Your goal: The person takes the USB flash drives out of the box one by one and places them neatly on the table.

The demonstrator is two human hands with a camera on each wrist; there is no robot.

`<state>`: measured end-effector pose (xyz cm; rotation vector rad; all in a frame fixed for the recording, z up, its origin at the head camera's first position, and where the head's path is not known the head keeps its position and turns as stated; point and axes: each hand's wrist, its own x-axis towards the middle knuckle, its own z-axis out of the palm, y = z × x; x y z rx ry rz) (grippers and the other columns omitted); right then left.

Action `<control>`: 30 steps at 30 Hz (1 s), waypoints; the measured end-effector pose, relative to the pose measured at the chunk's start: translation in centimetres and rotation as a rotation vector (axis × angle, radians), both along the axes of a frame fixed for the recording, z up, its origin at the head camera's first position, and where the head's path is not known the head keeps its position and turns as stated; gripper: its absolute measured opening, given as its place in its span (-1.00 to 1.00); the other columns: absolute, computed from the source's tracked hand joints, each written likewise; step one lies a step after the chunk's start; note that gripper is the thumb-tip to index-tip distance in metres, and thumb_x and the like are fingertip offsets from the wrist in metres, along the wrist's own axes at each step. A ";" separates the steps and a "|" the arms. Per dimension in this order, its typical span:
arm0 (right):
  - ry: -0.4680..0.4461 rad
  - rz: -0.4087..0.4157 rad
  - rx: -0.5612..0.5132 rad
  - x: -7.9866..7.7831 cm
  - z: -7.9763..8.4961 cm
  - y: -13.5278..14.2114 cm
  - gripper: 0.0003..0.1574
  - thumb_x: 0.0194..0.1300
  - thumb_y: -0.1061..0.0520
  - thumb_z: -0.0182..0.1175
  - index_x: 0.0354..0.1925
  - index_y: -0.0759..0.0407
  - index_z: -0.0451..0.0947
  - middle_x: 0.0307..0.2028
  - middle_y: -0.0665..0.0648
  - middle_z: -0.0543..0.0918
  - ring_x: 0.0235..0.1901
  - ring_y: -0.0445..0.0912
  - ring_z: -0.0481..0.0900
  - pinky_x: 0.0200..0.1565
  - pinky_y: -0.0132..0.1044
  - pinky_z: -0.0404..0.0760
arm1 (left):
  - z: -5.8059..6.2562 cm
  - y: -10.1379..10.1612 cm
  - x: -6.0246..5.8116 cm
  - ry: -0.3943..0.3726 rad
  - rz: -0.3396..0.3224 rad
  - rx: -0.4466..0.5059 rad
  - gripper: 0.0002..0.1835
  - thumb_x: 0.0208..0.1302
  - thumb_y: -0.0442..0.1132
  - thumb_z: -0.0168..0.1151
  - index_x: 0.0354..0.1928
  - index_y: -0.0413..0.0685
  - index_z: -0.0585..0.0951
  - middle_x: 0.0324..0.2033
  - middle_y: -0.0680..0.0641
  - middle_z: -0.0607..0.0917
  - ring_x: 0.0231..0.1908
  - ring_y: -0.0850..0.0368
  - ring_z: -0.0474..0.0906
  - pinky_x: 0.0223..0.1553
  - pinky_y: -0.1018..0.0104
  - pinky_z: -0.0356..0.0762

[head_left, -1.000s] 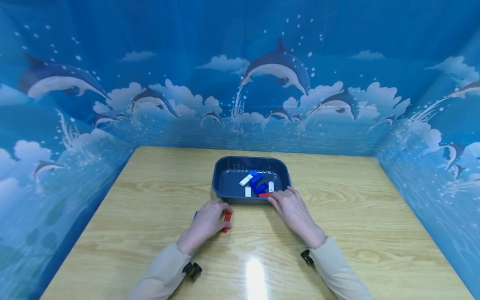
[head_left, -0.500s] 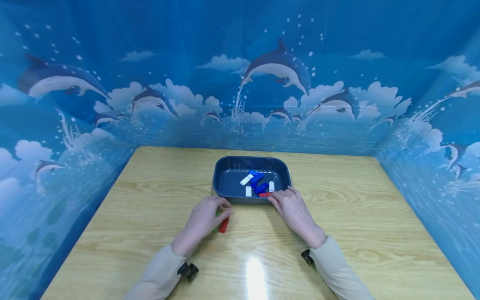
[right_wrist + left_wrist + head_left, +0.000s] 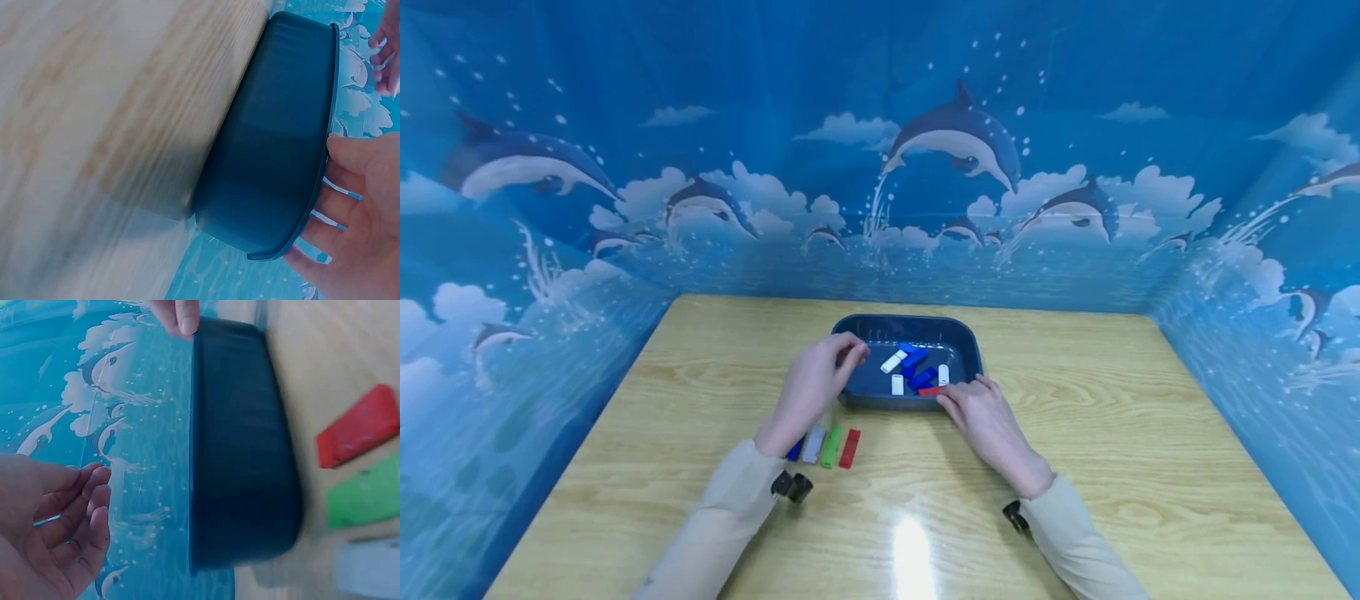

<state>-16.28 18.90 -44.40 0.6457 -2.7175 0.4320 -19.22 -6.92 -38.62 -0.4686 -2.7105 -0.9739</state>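
Note:
My left hand [image 3: 820, 375] hovers over the left end of a dark blue plastic tray [image 3: 865, 403]. Its fingers curl loosely with nothing between them, as the left wrist view shows. My right hand [image 3: 988, 421] holds the tray's near right rim, thumb on the outside and fingers over the edge. Inside the tray lie several small oblong pieces resembling USB sticks, among them a white one [image 3: 897, 384], a blue one [image 3: 922, 377] and a red one [image 3: 929, 390]. On the table, partly under my left wrist, is a row: blue [image 3: 795, 450], light grey [image 3: 813, 445], green [image 3: 831, 447] and red [image 3: 850, 448] pieces.
The tray stands on a wood-grain table [image 3: 1075, 375], towards its back. A blue curtain [image 3: 850, 275] printed with dolphins encloses the table's back and sides. A bright light reflection [image 3: 912, 554] shows near the front.
My left hand has let go of the red piece in front of the tray and moved up and forward over the tray, uncovering the row. The right hand has stayed at the rim.

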 end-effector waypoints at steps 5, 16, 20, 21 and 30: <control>-0.015 -0.007 -0.007 -0.1 -0.1 0.1 -0.85 0.45 0.13 0.25 -0.19 0.16 0.72 -0.25 0.11 0.79 -0.18 0.03 0.75 0.31 0.24 0.40 | -0.5 2.0 -2.0 0.010 -0.034 -0.052 -0.80 0.50 -0.10 0.20 -0.15 -0.02 0.73 -0.33 0.05 0.75 -0.48 0.26 0.52 -0.43 0.36 0.55; -0.004 -0.011 0.005 0.0 -0.1 0.0 -0.84 0.46 0.11 0.24 -0.16 0.13 0.72 -0.28 0.08 0.79 -0.20 0.04 0.73 0.32 0.21 0.41 | -4.1 5.4 -3.9 -0.185 0.004 -0.111 -0.90 0.34 -0.18 0.39 -0.17 0.01 0.73 -0.29 0.04 0.76 -0.39 0.20 0.62 -0.35 0.38 0.62; -0.010 -0.011 -0.003 0.0 0.0 0.0 -0.85 0.45 0.11 0.25 -0.18 0.15 0.72 -0.26 0.09 0.79 -0.19 0.03 0.74 0.31 0.22 0.41 | -4.2 6.1 -4.4 -0.268 0.017 -0.196 -0.83 0.28 -0.13 0.44 -0.15 0.01 0.74 -0.26 0.02 0.76 -0.26 0.15 0.67 -0.20 0.27 0.67; -0.010 -0.010 -0.006 0.0 0.0 0.0 -0.85 0.45 0.11 0.25 -0.18 0.15 0.72 -0.26 0.10 0.79 -0.18 0.03 0.74 0.31 0.22 0.41 | -4.2 6.3 -4.4 -0.293 0.019 -0.210 -0.81 0.27 -0.12 0.44 -0.13 0.00 0.74 -0.26 0.02 0.76 -0.24 0.14 0.67 -0.18 0.25 0.67; -0.006 -0.011 -0.005 0.0 0.1 -0.1 -0.84 0.45 0.11 0.25 -0.16 0.14 0.72 -0.25 0.09 0.79 -0.18 0.02 0.73 0.32 0.21 0.40 | -4.3 6.4 -4.8 -0.358 0.034 -0.338 -0.61 0.08 0.01 0.58 -0.10 0.00 0.75 -0.10 -0.02 0.78 -0.09 -0.01 0.69 -0.11 0.09 0.69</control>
